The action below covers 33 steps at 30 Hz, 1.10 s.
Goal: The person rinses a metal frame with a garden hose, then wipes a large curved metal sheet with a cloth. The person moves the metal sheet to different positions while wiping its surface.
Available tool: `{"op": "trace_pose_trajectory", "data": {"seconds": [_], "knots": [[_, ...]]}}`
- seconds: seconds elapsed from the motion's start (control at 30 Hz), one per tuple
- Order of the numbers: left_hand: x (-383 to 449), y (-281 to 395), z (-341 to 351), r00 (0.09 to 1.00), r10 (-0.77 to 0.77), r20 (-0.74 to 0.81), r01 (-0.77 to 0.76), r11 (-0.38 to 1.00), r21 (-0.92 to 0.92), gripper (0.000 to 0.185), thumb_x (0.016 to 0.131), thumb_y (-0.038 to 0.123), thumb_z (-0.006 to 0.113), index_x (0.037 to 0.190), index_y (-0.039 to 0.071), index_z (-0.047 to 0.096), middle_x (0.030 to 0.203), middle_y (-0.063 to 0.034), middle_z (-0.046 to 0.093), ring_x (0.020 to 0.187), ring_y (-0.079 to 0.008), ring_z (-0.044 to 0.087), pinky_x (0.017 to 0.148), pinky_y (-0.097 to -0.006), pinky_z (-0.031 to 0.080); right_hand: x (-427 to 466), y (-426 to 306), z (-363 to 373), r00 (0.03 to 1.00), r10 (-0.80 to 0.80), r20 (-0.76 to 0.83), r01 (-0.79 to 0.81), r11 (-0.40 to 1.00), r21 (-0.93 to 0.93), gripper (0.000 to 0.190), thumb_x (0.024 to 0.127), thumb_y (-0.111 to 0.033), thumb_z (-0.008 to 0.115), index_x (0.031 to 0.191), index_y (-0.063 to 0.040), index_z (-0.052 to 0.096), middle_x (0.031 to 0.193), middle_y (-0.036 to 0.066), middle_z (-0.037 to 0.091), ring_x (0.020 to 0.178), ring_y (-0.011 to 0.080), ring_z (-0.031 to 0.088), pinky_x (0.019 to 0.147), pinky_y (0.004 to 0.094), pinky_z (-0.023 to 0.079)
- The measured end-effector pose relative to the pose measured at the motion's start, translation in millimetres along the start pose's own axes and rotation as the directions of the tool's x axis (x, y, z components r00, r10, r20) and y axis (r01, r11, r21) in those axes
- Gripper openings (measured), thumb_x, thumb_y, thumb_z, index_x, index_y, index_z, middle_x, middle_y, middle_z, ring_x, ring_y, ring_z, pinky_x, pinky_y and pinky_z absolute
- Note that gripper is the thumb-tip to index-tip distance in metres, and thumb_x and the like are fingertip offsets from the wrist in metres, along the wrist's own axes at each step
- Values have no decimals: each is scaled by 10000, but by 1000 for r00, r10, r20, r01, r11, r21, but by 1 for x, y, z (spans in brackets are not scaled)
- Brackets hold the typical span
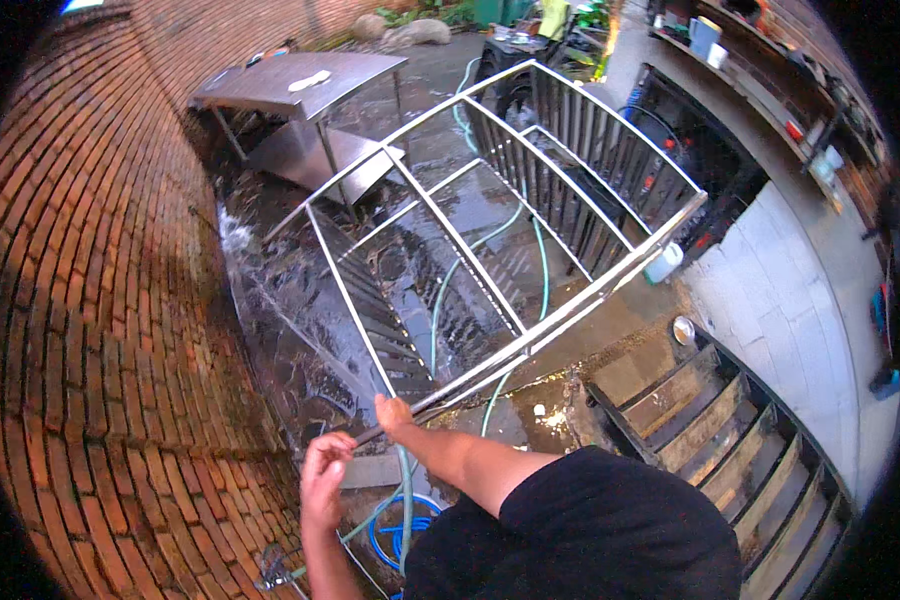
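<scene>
My right hand (394, 416) is closed around the end of a pale green garden hose (407, 487), in front of the near corner of a metal rack frame (495, 361). A jet of water (307, 341) runs from it to the foot of the brick wall and splashes there. Raised at the left, my left hand (322, 476) has its thumb and fingers apart. Its fingertips are at the end of the frame's near rail, and whether they touch it is unclear. The frame has thin pale rails and dark slatted panels (510, 165).
A stainless steel table (270, 79) with a lower shelf stands beyond the frame on wet ground. A curved brick wall (127, 300) rises at the left. Wooden steps (709, 442) lie at the right, near a plastic jug (664, 262). A blue hose coil (379, 536) sits below my hands.
</scene>
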<state>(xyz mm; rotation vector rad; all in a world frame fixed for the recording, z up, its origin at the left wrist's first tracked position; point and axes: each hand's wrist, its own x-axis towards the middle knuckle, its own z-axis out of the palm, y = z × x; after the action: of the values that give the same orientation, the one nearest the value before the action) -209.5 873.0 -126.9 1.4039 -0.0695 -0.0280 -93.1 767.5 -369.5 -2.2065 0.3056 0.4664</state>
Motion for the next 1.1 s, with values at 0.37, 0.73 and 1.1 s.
{"op": "trace_pose_trajectory", "data": {"seconds": [0.37, 0.73, 1.1], "knots": [[-141, -275, -52, 701, -709, 78, 703, 705, 96, 556, 982, 446, 403, 1280, -11, 510, 1245, -163, 569, 1161, -257, 524, 1016, -364, 379, 2, -13, 6, 998, 4, 61, -8, 997, 74, 664, 961, -453, 274, 892, 62, 689, 979, 296, 645, 989, 446, 612, 926, 497, 456], [-167, -253, -33, 621, -780, -81, 781, 625, -26, 556, 967, 555, 416, 850, 60, 643, 742, -13, 588, 694, -127, 531, 671, -283, 419, 28, 8, 8, 974, 217, 67, -225, 964, 141, 666, 962, -504, 329, 990, 71, 663, 977, 275, 663, 995, 402, 634, 915, 477, 480], [-166, -244, -2, 619, -755, -218, 786, 597, 162, 628, 928, 653, 395, 826, 84, 640, 770, -18, 585, 763, -158, 516, 710, -330, 409, 41, 30, 10, 985, 123, 120, -163, 891, 425, 622, 956, -439, 392, 633, 69, 547, 529, 177, 539, 422, 325, 572, 379, 453, 480]]}}
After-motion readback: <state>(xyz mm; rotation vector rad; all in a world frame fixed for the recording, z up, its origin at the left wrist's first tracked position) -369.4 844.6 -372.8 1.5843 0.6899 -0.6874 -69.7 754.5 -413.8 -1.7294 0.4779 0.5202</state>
